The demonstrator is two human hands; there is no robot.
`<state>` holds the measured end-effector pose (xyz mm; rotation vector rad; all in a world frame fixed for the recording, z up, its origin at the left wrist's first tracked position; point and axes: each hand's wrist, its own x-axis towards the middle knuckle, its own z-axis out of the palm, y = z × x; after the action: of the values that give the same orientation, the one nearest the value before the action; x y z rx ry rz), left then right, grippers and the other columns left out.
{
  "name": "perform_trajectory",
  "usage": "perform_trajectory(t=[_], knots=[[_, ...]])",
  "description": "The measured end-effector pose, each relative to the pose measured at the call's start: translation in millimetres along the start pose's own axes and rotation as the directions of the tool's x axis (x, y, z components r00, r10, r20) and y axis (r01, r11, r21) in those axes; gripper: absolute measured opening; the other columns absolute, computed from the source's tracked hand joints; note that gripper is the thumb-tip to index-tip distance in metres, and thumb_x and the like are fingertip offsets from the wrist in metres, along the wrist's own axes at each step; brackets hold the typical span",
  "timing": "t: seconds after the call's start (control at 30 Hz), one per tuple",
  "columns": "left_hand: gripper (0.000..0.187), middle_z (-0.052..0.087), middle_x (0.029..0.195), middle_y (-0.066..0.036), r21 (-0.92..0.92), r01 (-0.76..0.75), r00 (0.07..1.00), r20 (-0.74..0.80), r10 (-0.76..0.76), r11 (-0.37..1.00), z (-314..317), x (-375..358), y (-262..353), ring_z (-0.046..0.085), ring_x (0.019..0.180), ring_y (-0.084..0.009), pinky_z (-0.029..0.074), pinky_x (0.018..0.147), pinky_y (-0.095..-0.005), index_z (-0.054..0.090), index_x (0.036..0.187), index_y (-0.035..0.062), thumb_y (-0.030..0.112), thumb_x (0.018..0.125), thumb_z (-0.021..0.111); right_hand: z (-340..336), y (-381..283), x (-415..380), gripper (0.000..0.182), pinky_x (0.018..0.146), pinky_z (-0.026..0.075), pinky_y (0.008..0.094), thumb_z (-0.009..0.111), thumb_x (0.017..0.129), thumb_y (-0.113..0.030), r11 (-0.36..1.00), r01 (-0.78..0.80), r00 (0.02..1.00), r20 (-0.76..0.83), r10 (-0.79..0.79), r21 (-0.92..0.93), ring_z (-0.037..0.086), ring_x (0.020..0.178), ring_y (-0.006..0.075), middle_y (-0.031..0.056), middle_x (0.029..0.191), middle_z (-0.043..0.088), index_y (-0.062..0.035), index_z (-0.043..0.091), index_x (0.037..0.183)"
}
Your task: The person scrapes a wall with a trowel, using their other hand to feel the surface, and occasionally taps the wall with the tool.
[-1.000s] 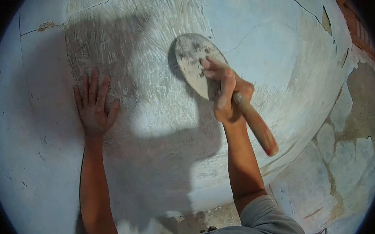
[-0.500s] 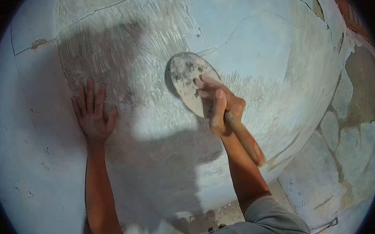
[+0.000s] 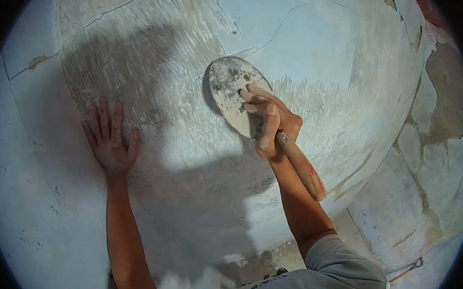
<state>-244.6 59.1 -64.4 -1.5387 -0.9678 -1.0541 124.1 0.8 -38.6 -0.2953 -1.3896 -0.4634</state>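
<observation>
An oval-bladed trowel, stained white and dark, lies against the scratched plaster wall. My right hand is closed on it where blade meets handle, with fingers stretched over the lower part of the blade. Its worn wooden handle, with red marks, points down along my right forearm. To the left, my left hand rests flat on the wall with its fingers spread, holding nothing. A shadow covers much of the surface around it.
Cracks run across the wall's upper part. A smooth pale blue patch borders the rough plaster. At lower right, a long-handled tool lies on the patchy ground.
The view has shifted slightly, so wall marks sit a little further left and higher. Both hands keep nearly the same places, with the trowel still against the wall.
</observation>
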Motion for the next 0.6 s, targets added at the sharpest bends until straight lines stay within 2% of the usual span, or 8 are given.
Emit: perform_trajectory(t=[0.13, 0.17, 0.23, 0.3, 0.33, 0.4, 0.5, 0.6], knots=[[0.068, 0.03, 0.176, -0.011, -0.042, 0.001, 1.0, -0.005, -0.001, 0.999, -1, -1, 1, 0.026, 0.162, -0.0408, 0.014, 0.129, -0.0662, 0.038, 0.167, 0.0243, 0.048, 0.105, 0.053, 18, 1, 42, 0.043, 0.091, 0.065, 0.045, 0.047, 0.108, -0.011, 0.988, -0.056, 0.998, -0.007, 0.058, 0.147, 0.08, 0.092, 0.0378, 0.0256, 0.09, 0.079, 0.0121, 0.073, 0.083], [0.068, 0.03, 0.176, -0.011, -0.033, 0.009, 1.0, 0.007, -0.008, 0.999, -1, -2, 0, 0.026, 0.162, -0.0411, 0.014, 0.128, -0.0669, 0.038, 0.167, 0.0246, 0.048, 0.105, 0.053, 16, 3, 44, 0.045, 0.091, 0.065, 0.0443, 0.046, 0.109, -0.013, 0.989, -0.067, 0.998, 0.006, 0.067, 0.13, 0.081, 0.091, 0.0365, 0.0266, 0.091, 0.079, 0.0125, 0.074, 0.086], [0.068, 0.031, 0.176, -0.011, -0.026, 0.02, 1.0, 0.022, -0.02, 0.999, -2, -2, -1, 0.026, 0.161, -0.0416, 0.014, 0.128, -0.0678, 0.039, 0.167, 0.0246, 0.048, 0.104, 0.055, 2, -15, 29, 0.052, 0.098, 0.061, 0.0453, 0.042, 0.112, -0.018, 0.965, -0.258, 0.965, 0.07, 0.254, 0.046, 0.078, 0.101, 0.0384, 0.0287, 0.099, 0.079, 0.0152, 0.074, 0.089], [0.069, 0.031, 0.176, -0.01, -0.03, 0.04, 0.999, 0.028, -0.039, 0.999, -3, -3, 1, 0.027, 0.161, -0.042, 0.015, 0.128, -0.0683, 0.04, 0.166, 0.0241, 0.047, 0.103, 0.057, -10, 2, -1, 0.058, 0.097, 0.061, 0.0468, 0.038, 0.114, -0.022, 0.991, -0.119, 0.989, 0.092, 0.113, 0.061, 0.078, 0.101, 0.0385, 0.0301, 0.104, 0.078, 0.017, 0.073, 0.089], [0.07, 0.031, 0.176, -0.01, -0.033, 0.039, 0.999, 0.016, -0.039, 0.999, -2, -1, 0, 0.027, 0.161, -0.0421, 0.015, 0.128, -0.0679, 0.04, 0.166, 0.0238, 0.046, 0.102, 0.058, -15, -5, -10, 0.059, 0.098, 0.061, 0.0491, 0.037, 0.114, -0.022, 0.974, -0.222, 0.972, 0.093, 0.217, 0.045, 0.077, 0.104, 0.039, 0.0306, 0.105, 0.078, 0.017, 0.073, 0.088], [0.071, 0.032, 0.176, -0.01, -0.049, 0.033, 0.999, 0.012, -0.032, 0.998, -2, -2, -1, 0.028, 0.16, -0.0423, 0.015, 0.128, -0.0671, 0.041, 0.166, 0.0234, 0.044, 0.1, 0.062, -10, 2, -11, 0.057, 0.102, 0.058, 0.0495, 0.039, 0.114, -0.022, 0.971, -0.203, 0.978, 0.072, 0.196, 0.124, 0.076, 0.11, 0.0391, 0.0298, 0.106, 0.078, 0.0163, 0.073, 0.089], [0.074, 0.031, 0.176, -0.011, -0.068, 0.023, 1.0, 0.007, -0.023, 0.997, -5, -1, 0, 0.029, 0.16, -0.0423, 0.016, 0.128, -0.0664, 0.041, 0.166, 0.024, 0.041, 0.098, 0.065, 13, 4, 36, 0.055, 0.105, 0.056, 0.0494, 0.04, 0.115, -0.022, 0.974, -0.211, 0.975, 0.088, 0.204, 0.081, 0.075, 0.113, 0.0385, 0.0282, 0.106, 0.079, 0.0155, 0.074, 0.091], [0.076, 0.031, 0.176, -0.011, -0.083, 0.054, 0.998, 0.034, -0.051, 0.995, -5, -3, -1, 0.029, 0.16, -0.0418, 0.017, 0.128, -0.0665, 0.041, 0.166, 0.025, 0.038, 0.096, 0.067, 9, 4, 45, 0.055, 0.103, 0.057, 0.0482, 0.04, 0.115, -0.022, 0.979, -0.194, 0.975, 0.122, 0.185, 0.062, 0.076, 0.111, 0.0365, 0.0268, 0.107, 0.079, 0.0148, 0.074, 0.093]])
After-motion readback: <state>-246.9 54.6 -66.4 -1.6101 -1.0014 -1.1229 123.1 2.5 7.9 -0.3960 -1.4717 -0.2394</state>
